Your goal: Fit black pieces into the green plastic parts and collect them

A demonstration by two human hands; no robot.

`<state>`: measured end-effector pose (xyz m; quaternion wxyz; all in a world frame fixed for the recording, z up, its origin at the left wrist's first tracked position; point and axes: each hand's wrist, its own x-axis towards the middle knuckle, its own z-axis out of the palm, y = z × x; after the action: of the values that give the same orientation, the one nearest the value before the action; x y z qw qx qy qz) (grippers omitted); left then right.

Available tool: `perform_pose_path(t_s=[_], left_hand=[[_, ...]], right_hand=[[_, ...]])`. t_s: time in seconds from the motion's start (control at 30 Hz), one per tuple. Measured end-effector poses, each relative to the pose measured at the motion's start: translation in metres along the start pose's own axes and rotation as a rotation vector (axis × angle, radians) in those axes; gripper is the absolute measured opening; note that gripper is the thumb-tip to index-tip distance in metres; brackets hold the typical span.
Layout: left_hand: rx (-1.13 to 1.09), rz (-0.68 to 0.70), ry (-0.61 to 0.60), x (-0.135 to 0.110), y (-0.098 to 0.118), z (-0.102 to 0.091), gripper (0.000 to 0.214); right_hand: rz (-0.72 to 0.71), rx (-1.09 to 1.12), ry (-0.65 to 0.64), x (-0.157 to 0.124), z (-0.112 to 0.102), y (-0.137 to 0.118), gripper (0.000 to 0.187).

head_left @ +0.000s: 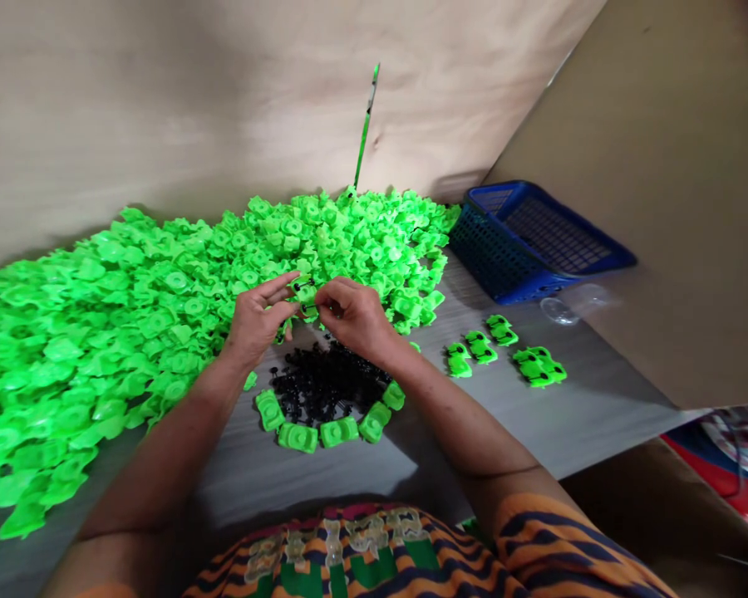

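My left hand (258, 316) and my right hand (352, 316) meet over the grey table (567, 415) and together pinch one small green plastic part (304, 297) with black pieces on it. Just below the hands lies a heap of small black parts (324, 386). A curved row of green parts (315, 432) rings the heap's near side. A big pile of the same green parts (130, 307) spreads across the left and the back of the table.
A blue plastic basket (529, 241) stands at the back right, with a clear round lid (567, 303) beside it. Several green pieces fitted with black parts (504, 349) lie to the right of my hands. Cardboard walls close the back and right. A green strip (366, 124) stands up behind the pile.
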<state>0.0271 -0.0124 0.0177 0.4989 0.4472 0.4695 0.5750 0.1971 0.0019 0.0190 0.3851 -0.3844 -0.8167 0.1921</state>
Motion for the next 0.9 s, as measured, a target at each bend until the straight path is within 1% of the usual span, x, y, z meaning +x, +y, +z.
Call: perform_pose_path(t_s=[0.2,0.3,0.43,0.53,0.63,0.77,0.87,0.9], left_hand=[[-0.003,0.001,-0.023,-0.001,0.002,0.000,0.052],[-0.030,-0.048,-0.037,-0.002,0.006,0.000,0.053],[-0.047,-0.094,-0.054,-0.004,0.008,0.001,0.062],[-0.029,-0.062,-0.039,-0.006,0.003,0.005,0.066],[0.021,0.001,0.029,-0.006,-0.005,0.007,0.064],[0.059,0.051,0.080,-0.004,-0.011,0.007,0.063],[0.056,0.086,0.102,-0.004,-0.009,0.005,0.064],[0.051,0.096,0.110,-0.004,-0.008,0.005,0.064]], right_hand=[[-0.007,-0.078,-0.033,-0.001,-0.002,-0.005,0.019],[-0.015,-0.066,-0.028,-0.001,-0.001,-0.004,0.018],[-0.007,-0.064,-0.027,-0.001,-0.001,-0.001,0.018],[0.002,-0.071,-0.024,-0.001,0.000,-0.001,0.018],[-0.002,-0.060,-0.013,-0.001,0.001,-0.001,0.017],[0.005,0.038,0.055,-0.001,0.006,0.004,0.014],[0.069,0.216,0.112,0.000,0.011,0.011,0.005],[0.097,0.291,0.122,0.001,0.013,0.014,0.008]])
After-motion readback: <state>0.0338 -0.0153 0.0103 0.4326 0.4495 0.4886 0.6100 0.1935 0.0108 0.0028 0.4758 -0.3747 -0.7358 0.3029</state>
